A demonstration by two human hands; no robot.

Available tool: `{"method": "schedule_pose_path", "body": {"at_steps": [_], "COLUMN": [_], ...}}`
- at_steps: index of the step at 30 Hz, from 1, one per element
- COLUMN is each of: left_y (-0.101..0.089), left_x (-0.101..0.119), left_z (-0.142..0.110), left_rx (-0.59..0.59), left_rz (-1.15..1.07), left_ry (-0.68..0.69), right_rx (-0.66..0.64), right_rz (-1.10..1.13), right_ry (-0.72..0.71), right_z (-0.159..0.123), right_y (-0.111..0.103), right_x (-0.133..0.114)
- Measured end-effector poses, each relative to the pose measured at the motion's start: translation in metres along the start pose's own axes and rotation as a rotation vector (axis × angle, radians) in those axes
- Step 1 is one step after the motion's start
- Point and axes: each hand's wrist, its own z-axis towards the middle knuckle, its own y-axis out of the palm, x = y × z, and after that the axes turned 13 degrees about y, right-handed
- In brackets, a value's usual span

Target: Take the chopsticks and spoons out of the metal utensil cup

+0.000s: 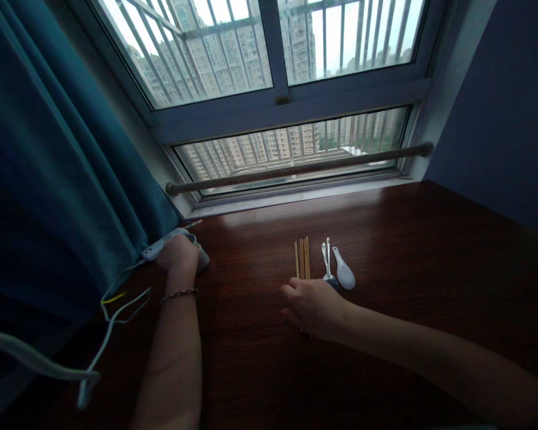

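My left hand (178, 254) is closed at a grey cup (202, 258) near the curtain, its fingers mostly hidden behind the back of the hand. The cup seems to be tilted. My right hand (316, 304) lies over several wooden chopsticks (302, 257), its fingers bent around them. Their upper ends point toward the window, and the lower tips just show below my hand. Beside them on the right are metal spoons (326, 263), their bowls partly covered by my hand. A white soup spoon (344, 272) lies right of the metal ones.
A white power strip (159, 246) sits at the table's left edge by the blue curtain (85, 137), with a white cable (110, 328) looping down. The dark wooden table (407, 257) reaches the window sill, where a rail (296, 170) runs across.
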Motion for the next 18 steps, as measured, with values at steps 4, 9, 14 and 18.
{"method": "schedule_pose_path", "body": {"at_steps": [4,9,14,18], "left_y": [-0.020,-0.050,-0.075,-0.078], "left_x": [-0.001,0.018,0.070,0.103], "left_z": [-0.007,-0.027,-0.080,-0.116], "left_rx": [-0.069,-0.198,-0.440,-0.698], "left_rz": [-0.078,-0.296,-0.538,-0.662], "left_ry": [0.107,0.439,0.848,1.087], "right_rx": [0.041,0.168,0.300,0.259], "right_rz": [0.030,0.103,0.261,0.432], "right_ry": [0.047,0.063,-0.031,-0.022], "right_z": [0.007,0.019,0.016,0.000], "right_y": [0.000,-0.007,-0.031,-0.056], "right_x": [0.010,0.032,0.042,0.043]}}
